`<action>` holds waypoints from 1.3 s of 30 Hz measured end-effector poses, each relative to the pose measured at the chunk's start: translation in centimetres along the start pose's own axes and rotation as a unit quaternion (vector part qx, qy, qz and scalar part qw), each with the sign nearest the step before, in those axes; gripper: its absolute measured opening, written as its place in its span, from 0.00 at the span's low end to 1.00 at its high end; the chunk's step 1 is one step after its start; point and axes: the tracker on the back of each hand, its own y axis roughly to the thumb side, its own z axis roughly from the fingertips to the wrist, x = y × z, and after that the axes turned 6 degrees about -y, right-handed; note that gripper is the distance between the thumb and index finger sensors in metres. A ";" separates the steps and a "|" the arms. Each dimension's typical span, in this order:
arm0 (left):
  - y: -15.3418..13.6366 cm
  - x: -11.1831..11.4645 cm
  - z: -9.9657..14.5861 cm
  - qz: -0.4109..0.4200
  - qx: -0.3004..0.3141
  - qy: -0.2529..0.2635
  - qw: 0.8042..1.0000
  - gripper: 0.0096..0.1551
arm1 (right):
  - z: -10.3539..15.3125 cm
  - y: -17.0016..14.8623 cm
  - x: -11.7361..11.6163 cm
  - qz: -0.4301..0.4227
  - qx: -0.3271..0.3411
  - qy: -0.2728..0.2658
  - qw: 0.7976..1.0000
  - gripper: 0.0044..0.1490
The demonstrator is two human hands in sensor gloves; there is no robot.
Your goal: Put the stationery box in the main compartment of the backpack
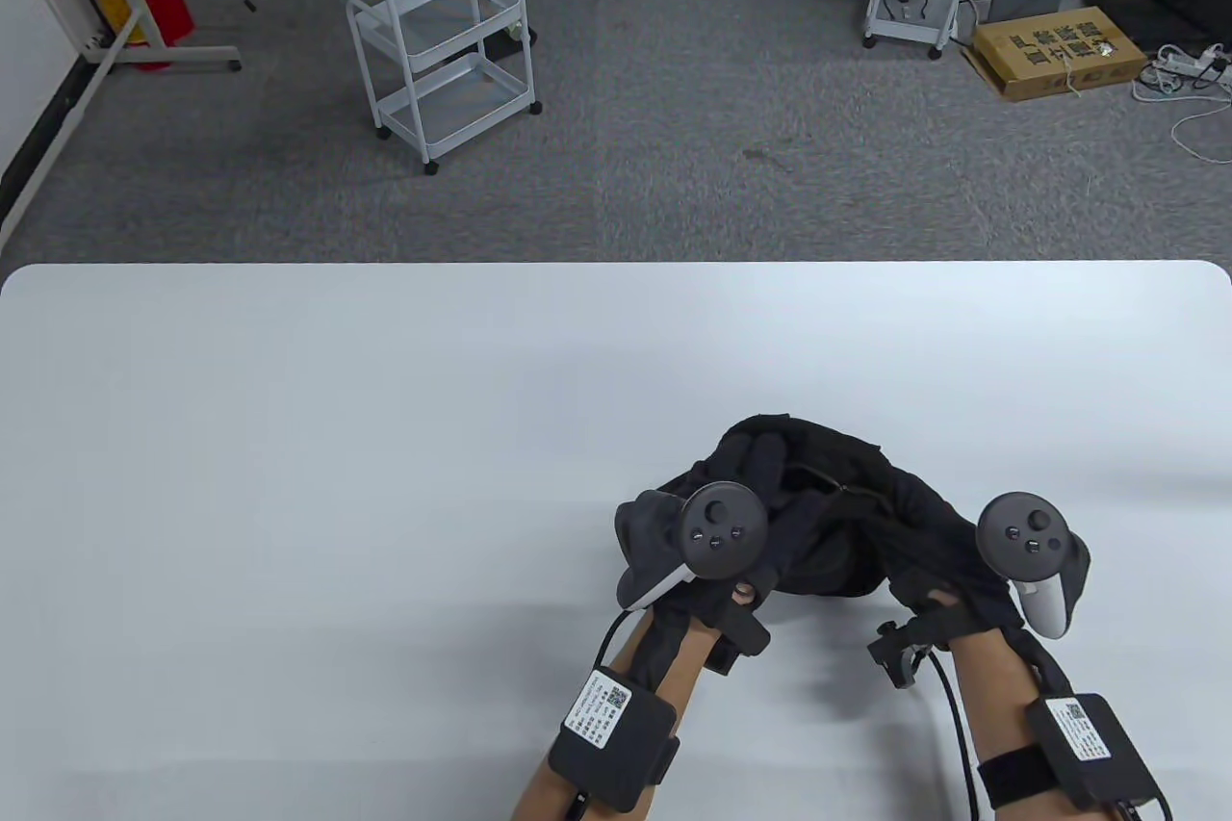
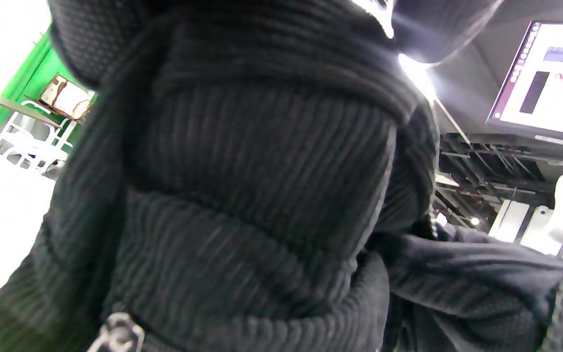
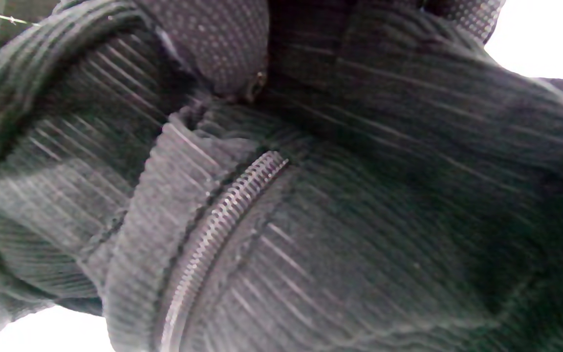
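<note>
The black corduroy backpack (image 1: 837,513) is seen slumped in the lower right of the white table (image 1: 289,436), gripped at both sides by the left hand (image 1: 717,561) and right hand (image 1: 972,590); finger positions cannot be told. Soft, light, collapsing fabric is judged; the zipper (image 3: 213,234) edge is best held. The stationery box is not seen. Open room is left to the left.

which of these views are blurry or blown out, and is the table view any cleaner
Table view: sharp and evenly lit, both hands on the black backpack, soft shadows on the white table. Left wrist view: ribbed fabric fills the frame, motion-smeared, with blown-out white at the left edge and glare near the top. Right wrist view: streaked blur, though the zipper stays readable; corners overexposed.
</note>
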 end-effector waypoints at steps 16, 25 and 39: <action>4.5 0.9 0.6 -0.212 0.093 0.037 0.972 0.32 | 0.9 2.6 -1.2 0.019 0.048 0.003 0.999 0.32; 4.3 2.3 0.6 -0.272 0.096 0.034 0.957 0.26 | 1.2 3.2 -1.9 0.006 0.064 -0.002 0.998 0.32; 3.0 -1.9 1.6 -0.132 0.092 0.125 0.979 0.19 | 1.4 3.6 -2.3 0.027 0.081 0.007 0.996 0.32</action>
